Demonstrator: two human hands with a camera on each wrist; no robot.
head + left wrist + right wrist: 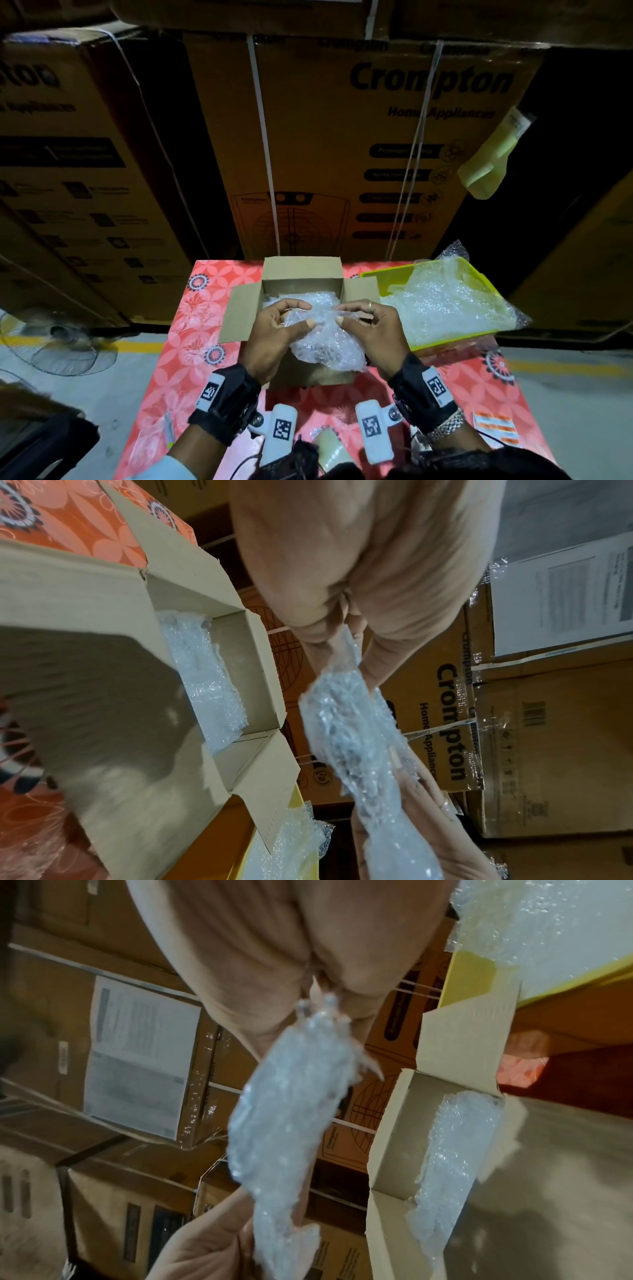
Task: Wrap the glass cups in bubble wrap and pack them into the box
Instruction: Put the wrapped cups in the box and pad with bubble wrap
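From the head view, my left hand [274, 337] and my right hand [368, 330] hold a bubble-wrapped bundle [325, 342] above the near half of the open cardboard box [301, 274], fingers and thumbs of both curled onto the crinkled, glinting plastic; whether a glass cup sits inside I cannot tell, the wrap is too cloudy. The box stands mid-table on the red flowered tablecloth [191, 342], flaps splayed outward, matte and stiff. At 2 o'clock from the box lies a yellow tray [455, 342], heaped with loose bubble wrap sheets [442, 301]. Only the head view shows the tray whole, the Crompton cartons [342, 137] at 12 o'clock and a fan [58, 339] at 9 o'clock on the floor. The left wrist view alone shows the depth of the box [240, 647], where another wrapped bundle [202, 680] lies against one wall; there the wrap [352, 723] runs as a long twisted strip pinched at each end. The right wrist view shows that same strip [291, 1110] bulging in the middle
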